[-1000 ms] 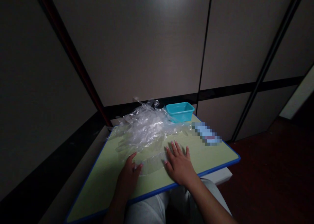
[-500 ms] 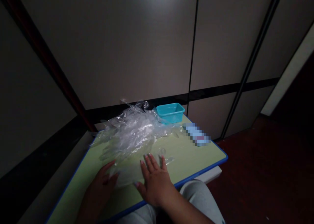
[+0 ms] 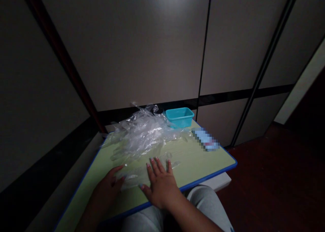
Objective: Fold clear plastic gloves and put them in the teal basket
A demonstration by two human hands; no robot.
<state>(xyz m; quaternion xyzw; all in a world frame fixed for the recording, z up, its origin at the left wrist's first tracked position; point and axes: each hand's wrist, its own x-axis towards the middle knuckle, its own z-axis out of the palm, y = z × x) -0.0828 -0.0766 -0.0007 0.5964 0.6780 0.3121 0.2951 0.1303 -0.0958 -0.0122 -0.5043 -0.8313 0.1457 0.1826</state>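
Note:
A clear plastic bag [image 3: 133,175] lies on the small yellow-green table [image 3: 200,167] in front of me, between my hands. My right hand [image 3: 161,181] rests flat over its right part, fingers spread and pointing away from me. At the left end is my left hand [image 3: 109,184], thumb and forefinger apart at the plastic's edge; its other fingers are in shadow. Just beyond both hands, a loose heap of clear plastic bags [image 3: 147,132] covers the far left of the table.
Behind the heap's right side stands a turquoise plastic basket [image 3: 180,118], with a dark round object [image 3: 159,110] beside it. A flat, blurred-out item [image 3: 205,139] lies at the right. Cabinet panels [image 3: 152,56] rise behind the table, whose rim is blue.
The view has shifted slightly, moving the scene a little to the right. Between my hands the plastic looks narrower and more creased. My right hand stays spread flat on it.

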